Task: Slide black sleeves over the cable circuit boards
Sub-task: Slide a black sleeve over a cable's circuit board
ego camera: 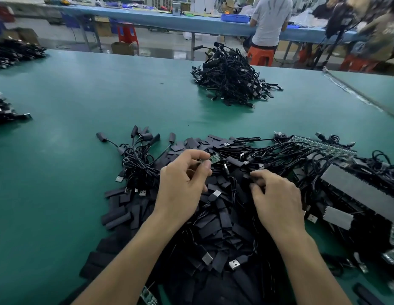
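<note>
My left hand (183,183) pinches a small green circuit board (214,159) between thumb and forefinger, held just above a heap of flat black sleeves (216,225). The board's black cable trails down into the heap. My right hand (277,197) rests palm down on the sleeves to the right, its fingertips curled onto one black sleeve (246,176); whether it grips the sleeve is unclear. A bundle of sleeved cables (139,159) lies left of my left hand. Unsleeved boards in a row (323,146) lie at the right with their cables.
A big pile of finished black cables (233,80) sits mid-table further back. More cable piles lie at the left edge (7,108). Grey board panels (354,190) lie on the right. The green mat (81,95) spans the table. A person (269,20) stands at another bench behind.
</note>
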Tool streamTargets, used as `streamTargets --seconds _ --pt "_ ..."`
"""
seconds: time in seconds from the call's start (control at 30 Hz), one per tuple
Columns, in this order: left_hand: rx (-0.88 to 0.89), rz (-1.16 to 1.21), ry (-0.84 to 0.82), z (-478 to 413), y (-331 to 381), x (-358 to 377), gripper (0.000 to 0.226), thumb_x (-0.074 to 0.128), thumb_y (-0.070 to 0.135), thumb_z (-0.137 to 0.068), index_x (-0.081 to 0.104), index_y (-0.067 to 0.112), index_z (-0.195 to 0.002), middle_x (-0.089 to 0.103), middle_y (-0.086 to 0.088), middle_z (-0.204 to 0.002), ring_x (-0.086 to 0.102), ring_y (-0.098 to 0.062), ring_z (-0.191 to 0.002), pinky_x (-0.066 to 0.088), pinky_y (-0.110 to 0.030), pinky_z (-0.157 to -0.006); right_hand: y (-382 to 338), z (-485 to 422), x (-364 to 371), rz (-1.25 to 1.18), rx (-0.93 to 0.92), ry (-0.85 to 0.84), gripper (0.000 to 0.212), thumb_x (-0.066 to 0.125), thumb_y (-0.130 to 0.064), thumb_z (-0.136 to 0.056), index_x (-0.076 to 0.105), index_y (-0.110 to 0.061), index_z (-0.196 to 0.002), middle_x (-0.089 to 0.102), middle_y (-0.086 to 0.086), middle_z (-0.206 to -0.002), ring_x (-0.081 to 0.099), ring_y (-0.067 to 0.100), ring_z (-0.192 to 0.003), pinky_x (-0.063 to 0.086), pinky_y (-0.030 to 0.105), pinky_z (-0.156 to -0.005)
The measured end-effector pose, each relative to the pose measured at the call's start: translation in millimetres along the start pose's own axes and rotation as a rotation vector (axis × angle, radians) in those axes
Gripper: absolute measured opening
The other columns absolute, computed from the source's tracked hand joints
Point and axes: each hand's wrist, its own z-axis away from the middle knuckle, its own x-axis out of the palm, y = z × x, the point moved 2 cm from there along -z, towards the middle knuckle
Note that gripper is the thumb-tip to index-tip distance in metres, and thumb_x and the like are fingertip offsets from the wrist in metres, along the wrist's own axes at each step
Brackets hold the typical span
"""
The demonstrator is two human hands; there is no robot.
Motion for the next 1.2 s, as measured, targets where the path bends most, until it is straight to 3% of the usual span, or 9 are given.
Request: streamTargets --seconds 0.2,0.4,0.6,0.67,0.77,0.9,1.0,1.07,1.2 --pt "-0.102 -0.012 -0.065 6 -14 3 0.015 0.063 0.016 -0.097 0.066 0.03 -0.093 0.072 0.008 -0.076 0.061 -0.009 -0.048 0.045 -0.015 -0.045 1 0 -1 -0.11 -0.014 0.113 0.026 0.058 -0.012 -0.095 0.071 -0.019 -0.116 0.07 0.003 -0.1 0.063 0.026 -0.095 0.049 0.048 -0.092" --pt "-0.116 -0.018 -0.091 7 -16 2 0.011 0.064 0.019 -0.097 0.068 0.029 -0.094 0.072 0.008 -0.073 0.061 -0.009 -0.05 0.045 -0.014 -0.047 -2 2 -2 -0.091 -0.065 0.12 0.016 0.064 -0.019 -0.092 0.076 -0.025 -0.101 0.067 -0.002 -0.096 0.06 0.022 -0.092 0.05 0.046 -0.086" --pt "-0.124 -0.003 -0.099 8 -16 2 0.01 0.064 0.018 -0.097 0.069 0.027 -0.094 0.072 0.007 -0.073 0.061 -0.008 -0.05 0.044 -0.013 -0.049 3 1 5 0.113 -0.013 -0.079 0.038 0.061 -0.042 -0.092 0.06 -0.036 -0.13 0.058 -0.006 -0.121 0.049 0.021 -0.115 0.033 0.041 -0.099" --pt "-0.118 -0.012 -0.107 8 -15 2 0.01 0.064 0.018 -0.097 0.069 0.026 -0.094 0.072 0.008 -0.073 0.061 -0.007 -0.05 0.045 -0.013 -0.051 4 0 7 0.126 -0.017 -0.096 0.035 0.057 -0.045 -0.094 0.061 -0.041 -0.129 0.056 -0.01 -0.12 0.048 0.019 -0.116 0.03 0.039 -0.098" --pt "-0.118 -0.017 -0.109 8 -15 2 0.01 0.064 0.018 -0.097 0.069 0.026 -0.093 0.072 0.008 -0.073 0.061 -0.006 -0.05 0.046 -0.013 -0.052 3 -2 6 0.053 -0.008 -0.021 0.022 0.057 -0.039 -0.096 0.071 -0.036 -0.114 0.062 -0.009 -0.114 0.053 0.02 -0.109 0.032 0.038 -0.093" --pt "-0.121 -0.017 -0.109 8 -14 2 0.01 0.064 0.019 -0.097 0.069 0.026 -0.093 0.072 0.008 -0.072 0.061 -0.006 -0.05 0.045 -0.012 -0.051 5 -3 6 -0.045 -0.028 0.132 0.021 0.055 -0.023 -0.1 0.073 -0.017 -0.107 0.071 0.003 -0.104 0.063 0.025 -0.096 0.048 0.043 -0.09" --pt "-0.129 -0.007 -0.102 8 -15 1 0.01 0.063 0.018 -0.097 0.069 0.026 -0.094 0.072 0.009 -0.074 0.062 -0.007 -0.052 0.045 -0.013 -0.05 4 -2 -1 -0.247 -0.05 0.268 0.016 0.055 -0.017 -0.099 0.068 -0.013 -0.107 0.07 0.001 -0.088 0.064 0.011 -0.076 0.048 0.02 -0.071" --pt "-0.138 -0.004 -0.112 8 -15 2 0.011 0.063 0.018 -0.097 0.069 0.027 -0.096 0.074 0.01 -0.077 0.064 -0.008 -0.054 0.045 -0.013 -0.05 2 -1 -2 -0.406 -0.08 0.261 0.016 0.058 -0.014 -0.096 0.066 -0.02 -0.11 0.068 -0.007 -0.083 0.06 0.0 -0.07 0.041 0.005 -0.064" --pt "-0.132 0.017 -0.152 9 -13 3 0.019 0.061 0.014 -0.098 0.068 0.031 -0.104 0.074 0.007 -0.083 0.067 -0.005 -0.061 0.045 -0.011 -0.052 -5 1 0 -0.682 -0.214 0.083 0.031 0.065 -0.008 -0.093 0.071 -0.034 -0.109 0.07 -0.016 -0.082 0.06 0.005 -0.064 0.045 0.011 -0.058"
